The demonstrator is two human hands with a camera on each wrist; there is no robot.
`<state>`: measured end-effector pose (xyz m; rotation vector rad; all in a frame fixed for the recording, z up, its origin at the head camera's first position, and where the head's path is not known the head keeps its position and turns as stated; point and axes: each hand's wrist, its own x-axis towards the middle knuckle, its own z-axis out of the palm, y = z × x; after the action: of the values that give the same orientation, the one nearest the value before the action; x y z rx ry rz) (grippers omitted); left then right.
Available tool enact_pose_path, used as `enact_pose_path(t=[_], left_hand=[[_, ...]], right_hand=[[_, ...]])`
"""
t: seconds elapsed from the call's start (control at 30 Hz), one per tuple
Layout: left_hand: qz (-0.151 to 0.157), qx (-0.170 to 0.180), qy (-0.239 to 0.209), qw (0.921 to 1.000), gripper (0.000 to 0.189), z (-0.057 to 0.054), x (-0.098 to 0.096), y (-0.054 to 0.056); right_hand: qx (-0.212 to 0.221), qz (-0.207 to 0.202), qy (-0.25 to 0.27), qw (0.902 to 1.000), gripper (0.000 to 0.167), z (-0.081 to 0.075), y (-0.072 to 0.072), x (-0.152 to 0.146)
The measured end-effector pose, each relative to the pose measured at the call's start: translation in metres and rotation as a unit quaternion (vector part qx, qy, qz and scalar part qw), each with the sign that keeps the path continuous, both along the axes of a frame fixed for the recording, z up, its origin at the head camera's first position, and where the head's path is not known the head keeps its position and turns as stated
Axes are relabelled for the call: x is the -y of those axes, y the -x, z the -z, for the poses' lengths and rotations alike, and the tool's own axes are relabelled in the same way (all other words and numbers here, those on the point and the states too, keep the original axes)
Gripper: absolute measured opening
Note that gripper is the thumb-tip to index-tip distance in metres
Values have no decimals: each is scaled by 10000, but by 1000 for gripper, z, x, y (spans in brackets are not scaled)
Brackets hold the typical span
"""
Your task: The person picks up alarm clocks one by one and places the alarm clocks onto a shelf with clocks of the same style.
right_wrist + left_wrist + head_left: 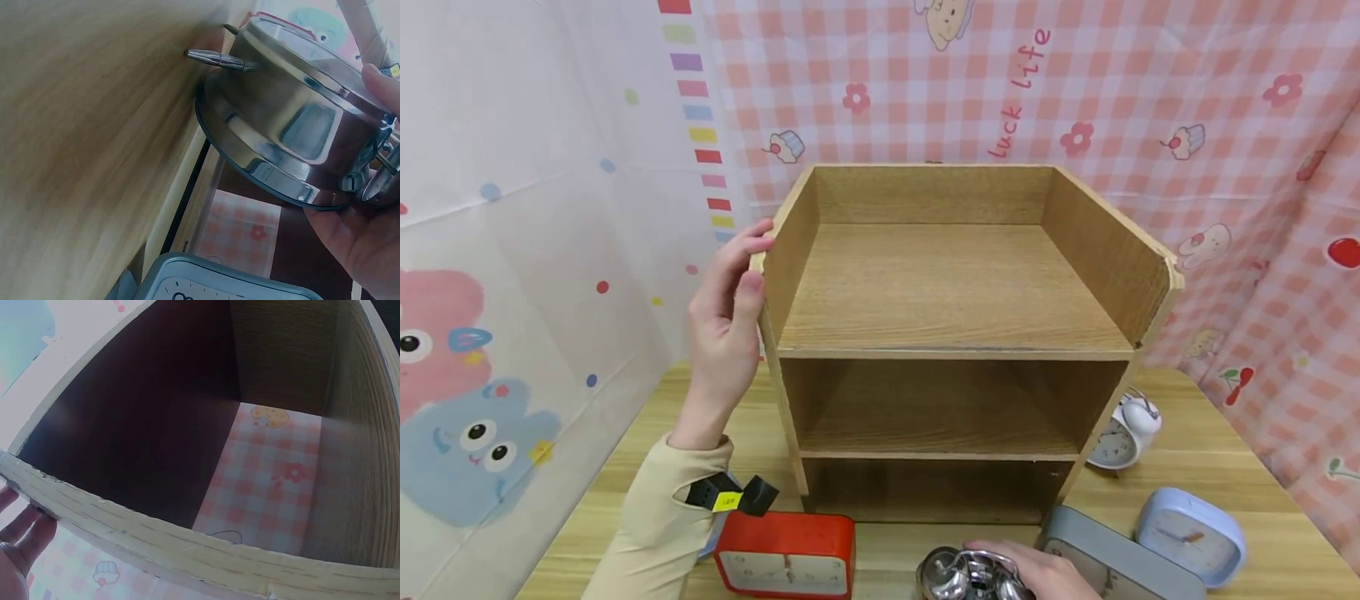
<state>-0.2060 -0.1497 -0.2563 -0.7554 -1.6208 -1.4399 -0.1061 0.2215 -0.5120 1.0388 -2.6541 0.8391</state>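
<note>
1. The pink checked cloth hangs behind and at the right, and the white cloth with printed cartoon figures is at the left.
2. The wooden table lies below, with light grain.
3. The wooden shelf stands upright on the table, in the middle of the head view. Its top has low walls at the left, back and right; under this top there are two levels, one above the other.
4. The beige sleeve covers the left arm, and a black device with a yellow label is at its wrist.
5. The left hand pinches the front edge of the shelf's left wall, the thumb at the near side and the fingers behind it.
6. The right hand grips the silver clock, its thumb and fingers around the part with the bells.
7. The gray clock is at the right front corner of the shelf, near the right hand.
8. The red clock stands before the left side of the shelf, just beside the sleeve.
9. The blue clock is just beside the gray clock, on its right.
10. The silver clock is in front of the shelf; in the right wrist view its metal legs point toward the table, but one cannot tell if they touch it.
11. The white clock is at the right of the shelf, partly hidden by its wall.
</note>
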Motion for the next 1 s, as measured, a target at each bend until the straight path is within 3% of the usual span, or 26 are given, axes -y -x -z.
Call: enact_pose_path(t=[0.23, 0.47, 0.7, 0.9, 1.0], left_hand=[[78, -31, -26, 10000, 51, 0, 1, 1], [82, -98, -86, 9999, 53, 2, -1, 3], [69, -49, -73, 9999, 52, 2, -1, 2], [44, -5, -39, 10000, 50, 2, -1, 1], [41, -6, -26, 10000, 50, 2, -1, 1]], right_hand=[[-263, -55, -111, 9996, 69, -1, 1, 3], [318, 22, 92, 9995, 66, -8, 0, 4], [-233, -44, -162, 9996, 71, -7, 0, 3], [-541, -42, 73, 9985, 81, -29, -6, 1], [-981, -32, 161, 9950, 85, -45, -7, 1]])
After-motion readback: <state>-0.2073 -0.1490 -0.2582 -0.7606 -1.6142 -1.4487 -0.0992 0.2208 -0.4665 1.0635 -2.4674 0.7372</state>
